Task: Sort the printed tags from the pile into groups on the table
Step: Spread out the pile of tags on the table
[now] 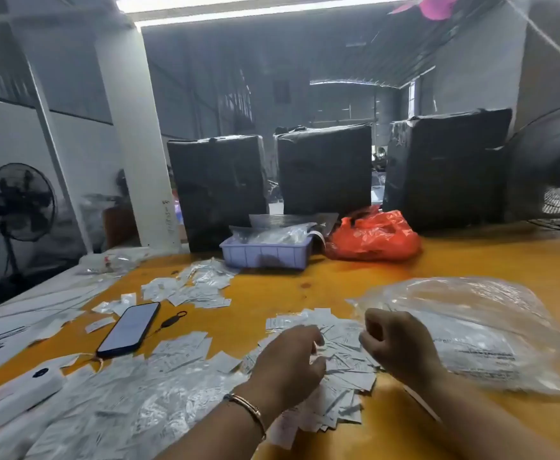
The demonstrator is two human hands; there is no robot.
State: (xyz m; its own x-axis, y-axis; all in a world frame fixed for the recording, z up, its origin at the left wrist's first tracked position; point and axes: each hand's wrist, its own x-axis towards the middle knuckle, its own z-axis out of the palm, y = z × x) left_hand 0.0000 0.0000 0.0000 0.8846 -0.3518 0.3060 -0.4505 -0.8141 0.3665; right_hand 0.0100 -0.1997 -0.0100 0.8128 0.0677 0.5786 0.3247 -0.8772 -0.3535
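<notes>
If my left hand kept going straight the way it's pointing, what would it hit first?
Probably the right hand: the left hand points right across the tag pile, a small gap away. Depth is unclear.

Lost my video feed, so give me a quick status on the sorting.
Left hand fingering the tag pile. Right hand curled, grip unclear. Plastic bag crowds the pile's right.

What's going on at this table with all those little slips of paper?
A person is sorting small printed tags on a yellow table. Both hands work over the main pile of tags: the left hand picks at the slips with curled fingers, and the right hand is curled just above them. Other groups of tags already lie further left, near a phone. A clear plastic bag sits to the right.
</notes>
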